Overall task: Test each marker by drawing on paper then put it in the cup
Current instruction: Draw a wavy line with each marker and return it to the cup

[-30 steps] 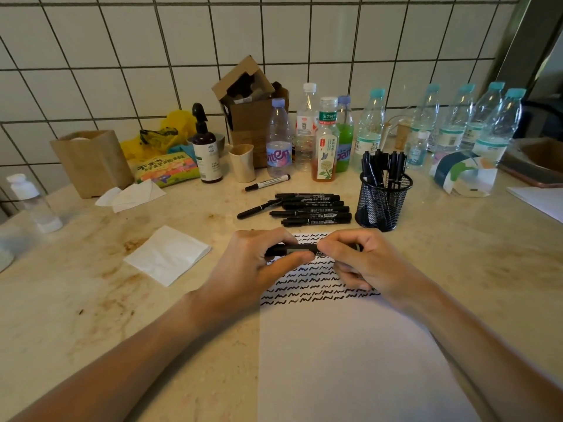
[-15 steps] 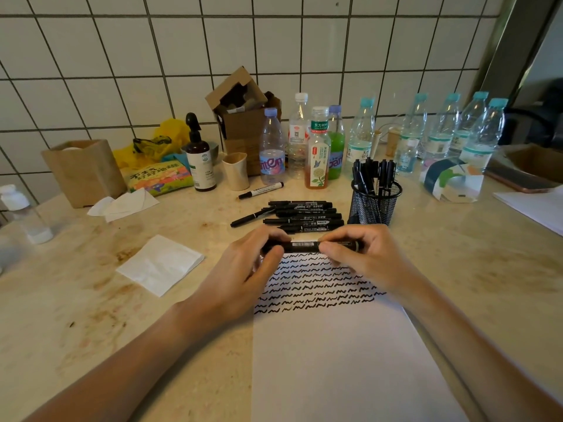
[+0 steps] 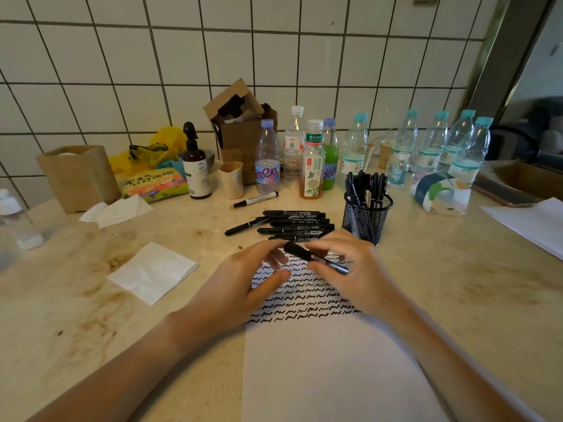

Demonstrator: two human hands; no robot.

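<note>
— Where is the marker (image 3: 315, 257)?
— The right hand (image 3: 355, 271) pinches it, tilted, over the squiggled top of the paper (image 3: 329, 370). The left hand (image 3: 243, 281) is just beside its dark end, fingers loosely curled; whether they touch it is blurred.
— And the cup (image 3: 367, 217)?
— Just beyond the right hand, black mesh, holding markers. The marker row (image 3: 297, 225) lies just past both hands.
— Any writing?
— Behind the row, a bottle (image 3: 268, 161) reads "men"; the markers' print is too small.
</note>
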